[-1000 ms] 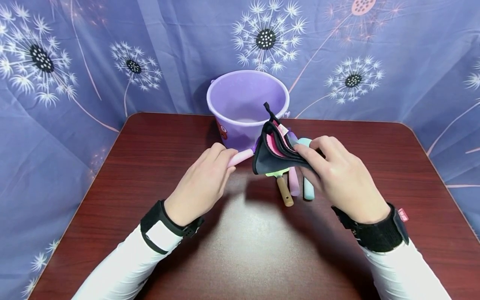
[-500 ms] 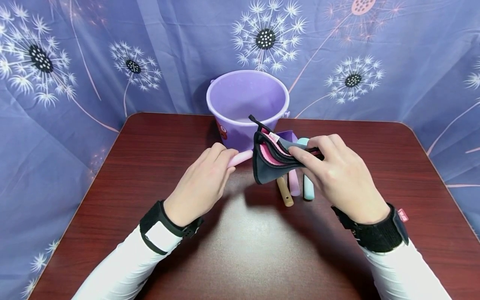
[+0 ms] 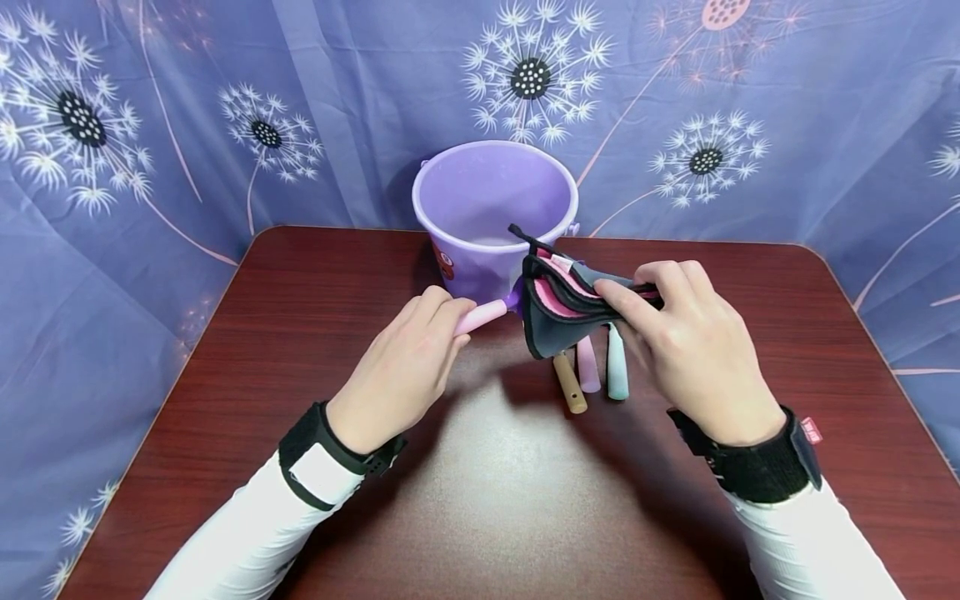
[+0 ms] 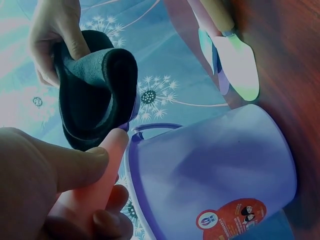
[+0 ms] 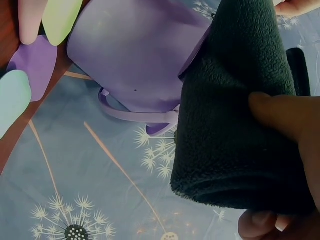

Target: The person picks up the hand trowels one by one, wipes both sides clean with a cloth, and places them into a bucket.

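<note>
My left hand (image 3: 405,358) grips the pink handle of a small hand tool (image 3: 483,316) with a purple neck; its head is hidden behind a cloth. The folded cloth (image 3: 562,333), dark grey with black edging, pink inner layers and a hanging loop, is pinched between thumb and fingers of my right hand (image 3: 686,342). It wraps round the tool's far end, above the table. In the left wrist view, the handle tip meets the lower edge of the cloth (image 4: 95,90). Fluffy dark pile on the cloth (image 5: 235,115) fills much of the right wrist view.
Behind the hands stands a purple bucket (image 3: 487,196) against a blue dandelion-print curtain (image 3: 360,100). Under the cloth lie several small shovels: one wooden-handled (image 3: 570,383), one pink-handled (image 3: 588,367), one mint-handled (image 3: 617,367). All rest on the red-brown table (image 3: 315,300).
My right hand has moved the cloth leftward and down along the tool, then back to the right, baring the purple neck again. My left hand stays in place.
</note>
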{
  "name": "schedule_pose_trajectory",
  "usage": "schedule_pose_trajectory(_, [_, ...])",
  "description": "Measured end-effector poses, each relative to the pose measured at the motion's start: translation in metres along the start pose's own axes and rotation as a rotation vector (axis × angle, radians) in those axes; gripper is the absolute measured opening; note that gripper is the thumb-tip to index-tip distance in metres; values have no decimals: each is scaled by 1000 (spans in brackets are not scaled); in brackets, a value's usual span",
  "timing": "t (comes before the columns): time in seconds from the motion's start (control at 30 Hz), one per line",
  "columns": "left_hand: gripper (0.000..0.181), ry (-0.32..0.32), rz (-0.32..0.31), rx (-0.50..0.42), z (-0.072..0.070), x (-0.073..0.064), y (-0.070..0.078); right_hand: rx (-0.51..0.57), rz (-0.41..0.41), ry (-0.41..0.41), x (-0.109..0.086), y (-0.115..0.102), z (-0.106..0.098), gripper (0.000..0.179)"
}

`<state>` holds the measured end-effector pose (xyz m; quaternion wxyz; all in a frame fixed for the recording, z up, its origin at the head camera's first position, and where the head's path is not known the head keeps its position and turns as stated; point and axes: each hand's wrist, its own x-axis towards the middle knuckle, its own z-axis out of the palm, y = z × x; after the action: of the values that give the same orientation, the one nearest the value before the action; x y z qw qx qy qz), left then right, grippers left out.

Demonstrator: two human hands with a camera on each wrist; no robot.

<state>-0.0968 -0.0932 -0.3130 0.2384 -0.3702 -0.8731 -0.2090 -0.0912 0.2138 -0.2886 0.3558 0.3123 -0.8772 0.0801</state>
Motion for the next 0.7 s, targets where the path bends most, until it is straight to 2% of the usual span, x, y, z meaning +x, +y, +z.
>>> schedule_pose_trajectory(0.27, [26,-13,-42,9,-2,-1,-2,-33,74,29,0,3,-2,32])
schedule_pose_trajectory(0.7, [24,73,-26,22,-2,1,-1,1,153,21,-4,3,-3,33])
